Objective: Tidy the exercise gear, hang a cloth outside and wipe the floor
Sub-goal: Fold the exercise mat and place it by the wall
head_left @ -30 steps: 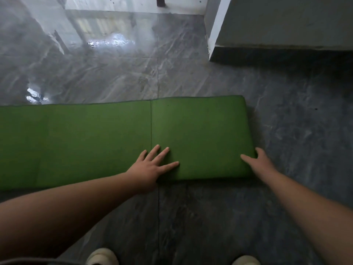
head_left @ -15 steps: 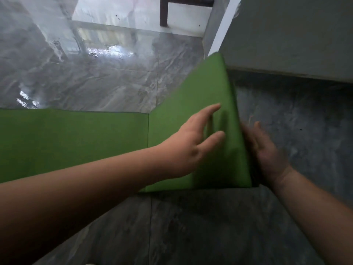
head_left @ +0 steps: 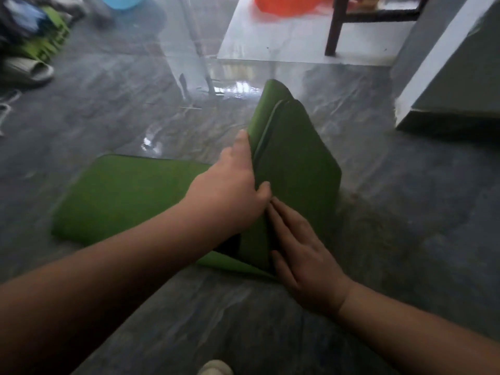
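On grey floor tiles (head_left: 405, 239): left hand (head_left: 230, 190) grips raised folds of green exercise mat (head_left: 297, 163), right hand (head_left: 303, 255) flat against them. Soft, light, springy; best held at fold edges.

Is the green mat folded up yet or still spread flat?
Partly folded: the green mat's right panels stand stacked upright between left hand and right hand; its left section lies flat.

Left hand (head_left: 232, 190) gripping, right hand (head_left: 303, 255) flat

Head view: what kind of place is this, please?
Probably a home, by a doorway: glossy grey floor tiles, slippers beside a pile of belongings, a wooden chair leg, a folding green exercise mat.
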A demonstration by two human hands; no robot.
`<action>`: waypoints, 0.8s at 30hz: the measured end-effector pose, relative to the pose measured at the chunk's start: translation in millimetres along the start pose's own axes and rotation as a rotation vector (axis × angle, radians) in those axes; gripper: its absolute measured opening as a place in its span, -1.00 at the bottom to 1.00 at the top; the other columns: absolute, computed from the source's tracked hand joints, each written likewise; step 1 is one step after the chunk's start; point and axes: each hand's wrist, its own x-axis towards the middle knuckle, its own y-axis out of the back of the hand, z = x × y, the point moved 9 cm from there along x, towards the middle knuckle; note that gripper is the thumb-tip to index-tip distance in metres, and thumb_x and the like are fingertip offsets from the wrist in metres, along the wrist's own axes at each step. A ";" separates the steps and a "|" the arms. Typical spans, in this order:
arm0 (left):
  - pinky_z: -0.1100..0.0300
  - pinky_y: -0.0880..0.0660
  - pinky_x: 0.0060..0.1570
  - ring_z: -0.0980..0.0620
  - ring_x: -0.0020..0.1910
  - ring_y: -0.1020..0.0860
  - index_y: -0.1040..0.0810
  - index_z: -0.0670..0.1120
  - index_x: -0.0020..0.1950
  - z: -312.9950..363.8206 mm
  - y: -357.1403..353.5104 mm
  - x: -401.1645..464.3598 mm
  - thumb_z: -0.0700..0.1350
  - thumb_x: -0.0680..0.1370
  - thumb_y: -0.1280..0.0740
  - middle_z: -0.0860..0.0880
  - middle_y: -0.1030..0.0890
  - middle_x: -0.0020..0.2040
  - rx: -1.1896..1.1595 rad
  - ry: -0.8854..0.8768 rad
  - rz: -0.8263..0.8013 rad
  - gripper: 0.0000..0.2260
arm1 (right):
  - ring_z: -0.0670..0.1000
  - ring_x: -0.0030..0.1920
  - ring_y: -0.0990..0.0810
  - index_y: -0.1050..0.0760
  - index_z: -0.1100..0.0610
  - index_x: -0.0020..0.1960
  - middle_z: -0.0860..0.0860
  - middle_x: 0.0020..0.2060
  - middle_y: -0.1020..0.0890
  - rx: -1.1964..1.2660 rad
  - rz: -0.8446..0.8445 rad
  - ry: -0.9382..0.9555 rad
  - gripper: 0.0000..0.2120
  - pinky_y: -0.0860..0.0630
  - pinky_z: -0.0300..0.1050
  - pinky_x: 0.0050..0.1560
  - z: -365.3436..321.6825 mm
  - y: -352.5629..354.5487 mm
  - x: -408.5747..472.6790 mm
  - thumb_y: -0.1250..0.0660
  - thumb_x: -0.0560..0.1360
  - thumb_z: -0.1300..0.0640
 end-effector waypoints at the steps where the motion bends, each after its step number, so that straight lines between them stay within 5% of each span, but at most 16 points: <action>1: 0.02 -0.39 0.02 -0.15 0.25 -0.48 0.18 0.05 0.59 -21.9 -3.1 2.0 0.17 0.56 -0.25 -0.11 -0.30 0.44 0.084 0.033 0.011 -0.22 | 0.05 0.58 -0.08 -0.09 0.20 0.58 0.12 0.58 -0.11 -0.057 -0.027 0.029 -0.37 -0.11 0.00 0.55 -1.9 -17.3 4.1 -0.15 0.58 0.03; 9: -0.17 -0.39 0.20 -0.30 0.28 -0.41 0.25 -0.14 0.59 -172.4 -87.1 11.9 0.04 0.65 -0.10 -0.29 -0.22 0.45 0.118 0.335 -0.101 -0.32 | 0.00 0.57 -0.07 -0.09 -0.08 0.59 -0.02 0.57 -0.20 -0.379 -0.340 -0.049 -0.43 -0.07 0.27 0.49 32.3 -127.2 -1.8 -0.03 0.59 -0.12; 14: -0.19 -0.23 0.42 -0.42 0.46 -0.21 0.31 0.08 0.58 -209.2 -173.6 -8.9 0.04 0.67 -0.03 -0.40 0.14 0.55 0.067 0.278 -0.357 -0.39 | 0.05 0.54 -0.23 -0.25 -0.10 0.53 -0.02 0.52 -0.30 -0.509 -0.517 -0.086 -0.47 -0.06 0.40 0.46 60.7 -140.8 -35.6 -0.08 0.57 -0.14; 19: -0.24 -0.27 0.36 -0.38 0.51 -0.08 0.39 0.11 0.55 -215.3 -205.6 -13.1 0.09 0.68 0.04 -0.38 0.27 0.54 0.215 0.255 -0.405 -0.41 | 0.06 0.56 -0.14 -0.23 -0.02 0.55 0.04 0.55 -0.24 -0.470 -0.406 -0.278 -0.42 -0.01 0.25 0.52 85.6 -113.4 -57.3 -0.05 0.56 -0.13; 22: -0.22 -0.33 0.32 -0.36 0.50 -0.13 0.35 0.13 0.56 -213.7 -207.6 -11.1 0.10 0.67 0.00 -0.36 0.23 0.56 0.233 0.272 -0.366 -0.40 | 0.01 0.59 0.12 -0.03 0.06 0.60 0.03 0.60 0.01 -0.251 -0.192 -0.479 -0.33 0.13 0.06 0.57 100.3 -90.6 -67.9 -0.12 0.55 -0.08; 24: -0.18 -0.29 0.36 -0.33 0.49 -0.16 0.22 0.20 0.58 -216.9 -201.3 -11.4 0.10 0.63 -0.11 -0.30 0.15 0.58 0.126 0.300 -0.298 -0.36 | 0.03 0.58 0.07 -0.04 0.07 0.59 0.04 0.60 -0.01 -0.065 -0.017 -0.606 -0.29 0.09 0.05 0.56 106.5 -74.4 -68.6 -0.28 0.53 0.07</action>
